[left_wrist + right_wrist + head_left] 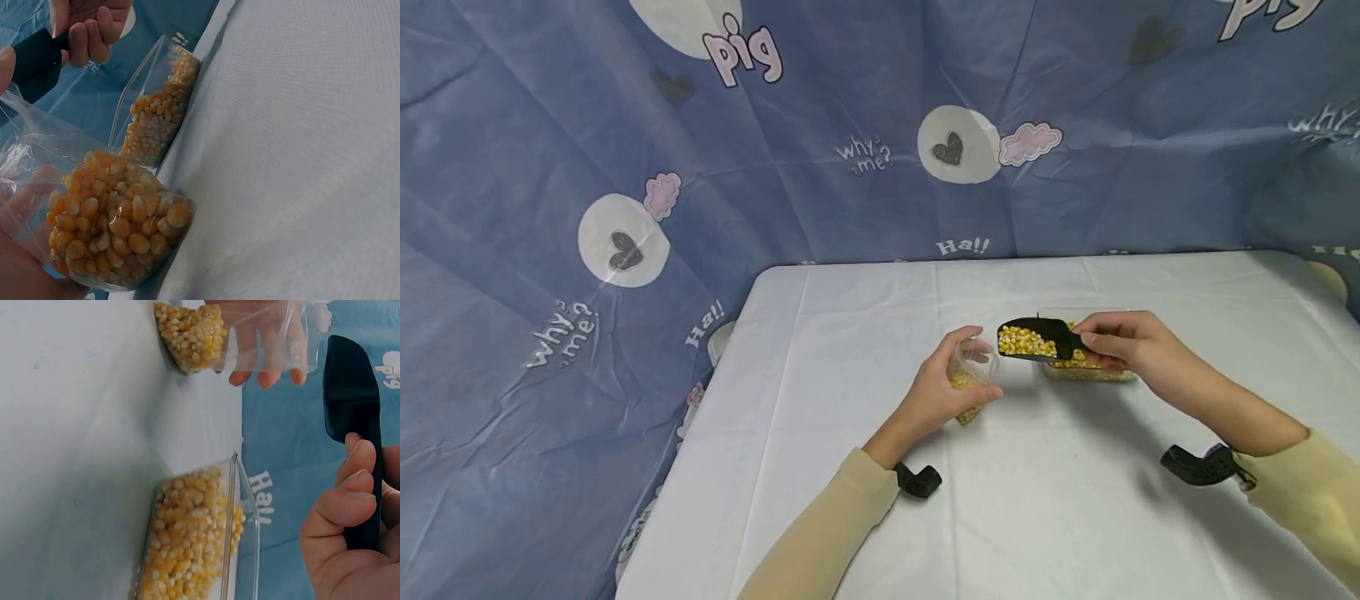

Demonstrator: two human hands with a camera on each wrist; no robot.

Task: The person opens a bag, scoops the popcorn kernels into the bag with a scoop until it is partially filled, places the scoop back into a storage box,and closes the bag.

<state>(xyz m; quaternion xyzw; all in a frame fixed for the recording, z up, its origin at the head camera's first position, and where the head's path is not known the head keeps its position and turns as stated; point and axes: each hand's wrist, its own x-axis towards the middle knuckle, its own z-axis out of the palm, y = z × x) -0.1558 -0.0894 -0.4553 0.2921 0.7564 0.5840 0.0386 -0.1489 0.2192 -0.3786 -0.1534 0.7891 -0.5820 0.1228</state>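
Note:
My left hand (934,390) holds a clear plastic bag (125,219) upright, its lower part full of yellow corn kernels and its mouth spread. Fingers and thumb curve around the bag's sides, and its base is down at the white tablecloth. My right hand (1126,340) grips the handle of a black scoop (351,384) in the air. A heap of corn kernels (1024,341) fills the scoop, whose front edge is just right of the bag's mouth. Below and behind the right hand stands a clear rectangular container (232,500) with more kernels.
A white cloth (850,350) covers the table. Behind it and to the left hangs a blue printed curtain (820,100). Black wrist devices (919,482) are worn at both sleeves.

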